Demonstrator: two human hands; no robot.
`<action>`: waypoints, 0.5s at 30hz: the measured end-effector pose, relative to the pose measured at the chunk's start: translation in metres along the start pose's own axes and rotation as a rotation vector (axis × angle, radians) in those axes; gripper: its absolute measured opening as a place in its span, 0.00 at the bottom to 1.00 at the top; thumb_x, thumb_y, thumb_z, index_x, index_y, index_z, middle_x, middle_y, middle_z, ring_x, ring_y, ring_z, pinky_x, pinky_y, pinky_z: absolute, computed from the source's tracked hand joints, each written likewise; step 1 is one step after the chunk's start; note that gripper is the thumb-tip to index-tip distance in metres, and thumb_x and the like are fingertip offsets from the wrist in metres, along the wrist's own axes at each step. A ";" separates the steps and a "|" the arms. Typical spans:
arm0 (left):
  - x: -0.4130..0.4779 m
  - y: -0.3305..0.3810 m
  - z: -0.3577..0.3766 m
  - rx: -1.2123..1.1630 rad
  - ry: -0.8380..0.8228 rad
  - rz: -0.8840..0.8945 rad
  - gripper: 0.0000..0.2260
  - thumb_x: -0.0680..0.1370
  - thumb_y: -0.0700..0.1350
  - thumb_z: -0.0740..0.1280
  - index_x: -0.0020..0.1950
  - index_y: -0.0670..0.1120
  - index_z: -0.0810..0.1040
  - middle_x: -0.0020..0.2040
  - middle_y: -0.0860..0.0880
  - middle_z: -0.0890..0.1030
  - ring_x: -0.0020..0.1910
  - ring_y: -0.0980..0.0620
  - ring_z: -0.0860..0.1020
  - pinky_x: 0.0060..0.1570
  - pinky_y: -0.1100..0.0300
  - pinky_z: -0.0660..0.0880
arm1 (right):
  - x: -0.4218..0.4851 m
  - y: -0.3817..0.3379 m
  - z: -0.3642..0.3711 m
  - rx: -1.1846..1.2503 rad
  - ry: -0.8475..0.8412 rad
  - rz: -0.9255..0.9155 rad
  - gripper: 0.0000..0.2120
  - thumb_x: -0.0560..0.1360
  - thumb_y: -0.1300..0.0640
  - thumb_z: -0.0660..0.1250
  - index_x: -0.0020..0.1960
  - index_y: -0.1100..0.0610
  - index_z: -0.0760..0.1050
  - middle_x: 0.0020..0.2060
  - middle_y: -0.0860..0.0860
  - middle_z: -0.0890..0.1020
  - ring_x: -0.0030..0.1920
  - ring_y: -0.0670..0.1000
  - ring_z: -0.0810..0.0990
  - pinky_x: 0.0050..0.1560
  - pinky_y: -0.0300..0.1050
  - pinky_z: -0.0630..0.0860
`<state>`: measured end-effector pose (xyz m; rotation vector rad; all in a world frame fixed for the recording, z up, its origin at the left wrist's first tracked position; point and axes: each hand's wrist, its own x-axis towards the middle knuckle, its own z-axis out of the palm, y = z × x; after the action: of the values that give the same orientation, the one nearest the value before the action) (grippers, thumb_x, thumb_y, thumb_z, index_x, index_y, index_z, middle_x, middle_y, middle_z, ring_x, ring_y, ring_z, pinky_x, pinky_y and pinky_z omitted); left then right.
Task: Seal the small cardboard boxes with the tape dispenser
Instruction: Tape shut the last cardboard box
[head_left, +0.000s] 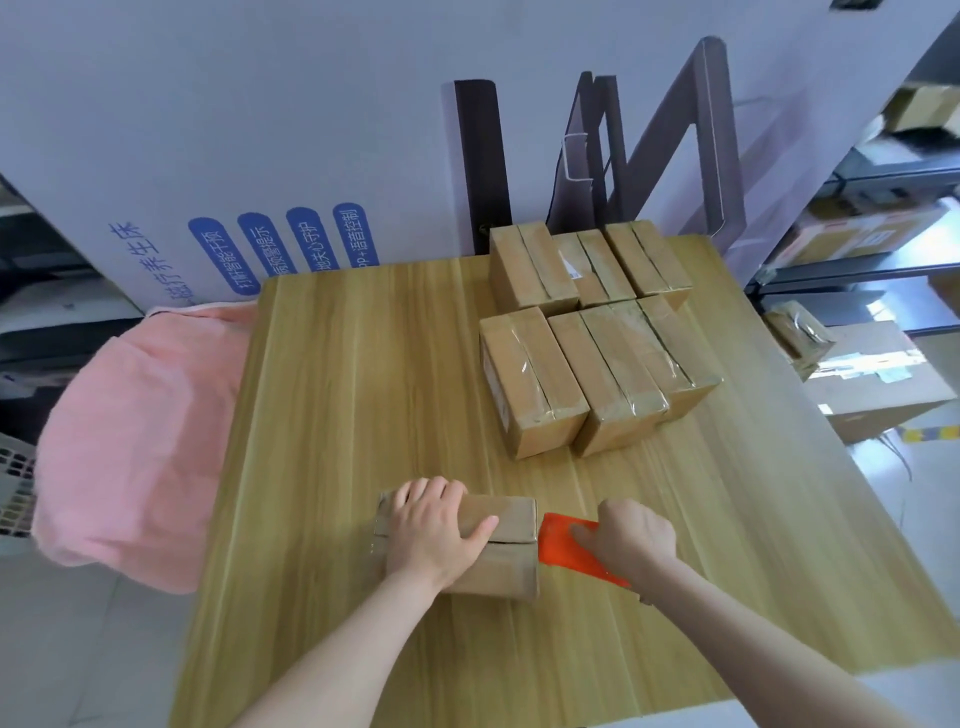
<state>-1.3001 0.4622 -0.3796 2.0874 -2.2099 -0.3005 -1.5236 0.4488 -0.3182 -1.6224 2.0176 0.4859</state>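
Observation:
A small cardboard box (511, 540) lies near the front of the wooden table (353, 395). My left hand (434, 530) lies over its top, fingers curled over the far edge and thumb along the seam. My right hand (631, 535) grips the red tape dispenser (563, 545), whose front edge touches the box's right end. Several taped boxes (592, 332) stand in two rows at the back right of the table.
A pink cloth (135, 441) drapes over something left of the table. A big white printed carton (260, 156) rises behind it. Shelves with boxes (883, 228) and a large carton (878, 384) stand on the right.

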 end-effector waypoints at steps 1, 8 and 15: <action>-0.001 0.000 -0.001 -0.006 -0.013 -0.001 0.25 0.73 0.70 0.51 0.53 0.54 0.76 0.50 0.56 0.77 0.54 0.52 0.73 0.65 0.54 0.61 | -0.004 0.004 -0.005 0.040 0.032 0.021 0.20 0.76 0.40 0.58 0.35 0.54 0.70 0.32 0.48 0.75 0.30 0.51 0.75 0.34 0.42 0.73; -0.006 -0.001 -0.005 -0.027 0.002 -0.190 0.28 0.74 0.71 0.52 0.60 0.54 0.76 0.56 0.56 0.78 0.59 0.52 0.73 0.67 0.53 0.61 | -0.032 0.017 -0.028 0.314 0.279 0.077 0.23 0.74 0.36 0.61 0.39 0.56 0.79 0.31 0.48 0.79 0.33 0.51 0.80 0.32 0.42 0.78; -0.011 -0.016 -0.030 -0.505 -0.054 -0.886 0.20 0.75 0.57 0.65 0.66 0.53 0.73 0.62 0.49 0.77 0.64 0.45 0.69 0.64 0.49 0.60 | -0.067 0.004 -0.036 1.035 0.325 -0.120 0.20 0.76 0.49 0.68 0.36 0.66 0.79 0.24 0.60 0.79 0.20 0.59 0.77 0.18 0.49 0.74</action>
<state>-1.2774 0.4699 -0.3524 2.5649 -0.9190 -0.8550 -1.5221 0.4824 -0.2499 -1.1514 1.8348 -0.8050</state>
